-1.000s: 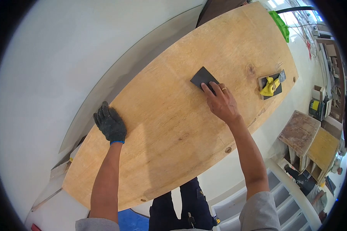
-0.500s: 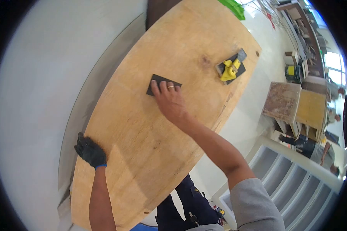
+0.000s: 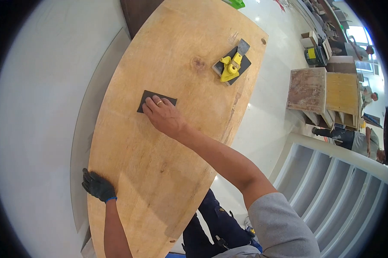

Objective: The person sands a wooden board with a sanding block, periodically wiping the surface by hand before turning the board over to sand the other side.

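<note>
Black sheet [image 3: 146, 97], one — under the fingers of your right hand [image 3: 166, 119], grip beneath unseen; probably light, stiffish, best held by opposite edges. Left hand [image 3: 98, 186], gloved — unclenched, at the wooden panel [image 3: 138, 159]'s rim.

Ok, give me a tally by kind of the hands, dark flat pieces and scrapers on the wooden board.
Hands: 2 (gloved left hand, bare right hand)
Dark flat pieces: 2 (dark sheet under the right fingers, dark pad beneath the scraper)
Scrapers: 1
Total: 5
</note>
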### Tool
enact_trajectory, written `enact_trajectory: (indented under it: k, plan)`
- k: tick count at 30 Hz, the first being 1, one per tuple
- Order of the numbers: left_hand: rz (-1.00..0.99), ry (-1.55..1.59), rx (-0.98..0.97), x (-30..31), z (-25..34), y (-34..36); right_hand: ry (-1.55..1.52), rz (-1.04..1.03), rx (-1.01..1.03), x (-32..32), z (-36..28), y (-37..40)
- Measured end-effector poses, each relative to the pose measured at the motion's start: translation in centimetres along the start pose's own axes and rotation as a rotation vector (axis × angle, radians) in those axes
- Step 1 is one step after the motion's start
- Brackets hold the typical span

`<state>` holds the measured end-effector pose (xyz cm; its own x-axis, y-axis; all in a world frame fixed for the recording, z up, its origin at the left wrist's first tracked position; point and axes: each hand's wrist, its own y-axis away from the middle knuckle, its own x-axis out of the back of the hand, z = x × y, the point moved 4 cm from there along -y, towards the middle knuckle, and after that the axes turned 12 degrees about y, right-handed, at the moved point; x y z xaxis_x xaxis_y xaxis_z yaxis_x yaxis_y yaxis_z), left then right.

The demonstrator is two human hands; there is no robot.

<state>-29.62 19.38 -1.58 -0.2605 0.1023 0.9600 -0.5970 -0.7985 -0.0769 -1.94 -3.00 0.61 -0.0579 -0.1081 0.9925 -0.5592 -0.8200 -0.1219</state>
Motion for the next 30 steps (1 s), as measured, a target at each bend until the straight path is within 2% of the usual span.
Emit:
enact_trajectory:
  k: [4, 7, 14, 17, 19, 20, 21, 22, 23, 24, 26, 28, 29, 30]
  plan:
    - [0.016, 0.016, 0.009, 0.2, 0.4, 0.1, -0.062, -0.092, -0.028, 0.4, -0.2, -0.1]
    - [0.000, -0.007, -0.006, 0.0, -0.1, 0.1, 0.057, -0.012, 0.004, 1.8, -0.6, 2.1]
    - [0.005, -0.027, -0.015, 0.3, 0.2, 0.1, -0.006, -0.218, -0.062, 1.9, 4.1, 18.2]
    - [0.007, -0.007, -0.011, 0.3, 0.6, 0.1, 0.037, -0.302, 0.133, 1.7, 5.4, 22.0]
    - [0.011, -0.006, -0.031, 0.1, -0.2, 0.0, 0.098, -0.281, 0.171, 1.4, 9.3, 23.1]
    - [0.015, -0.002, -0.037, 0.1, 0.1, 0.0, 0.154, -0.245, 0.086, 1.5, 13.2, 22.9]
    - [0.021, -0.001, -0.042, 0.2, 0.3, 0.1, 0.107, -0.226, -0.121, 1.1, 18.1, 22.8]
    - [0.026, -0.004, -0.046, 0.3, 0.5, 0.1, 0.050, -0.123, -0.343, 1.8, 23.2, 22.1]
    - [0.027, -0.004, -0.042, 0.1, 0.4, 0.0, -0.012, 0.055, -0.455, 2.8, 27.3, 20.9]
    - [0.020, -0.011, -0.040, 0.1, 0.1, 0.0, 0.144, 0.121, -0.482, 3.4, 30.2, 19.7]
    - [0.009, 0.003, -0.021, 0.1, -0.1, 0.2, 0.186, 0.094, -0.555, 3.8, 33.0, 17.1]
    - [0.013, 0.049, 0.013, 0.1, 0.2, 0.1, -0.078, -0.026, -0.519, 1.1, 33.1, 15.7]
    - [0.013, 0.047, 0.004, 0.1, 0.3, 0.0, 0.239, -0.044, -0.546, -0.9, 30.8, 16.2]
    - [0.015, 0.047, -0.003, 0.1, 0.3, 0.0, 0.265, -0.047, -0.574, -1.0, 27.9, 16.7]
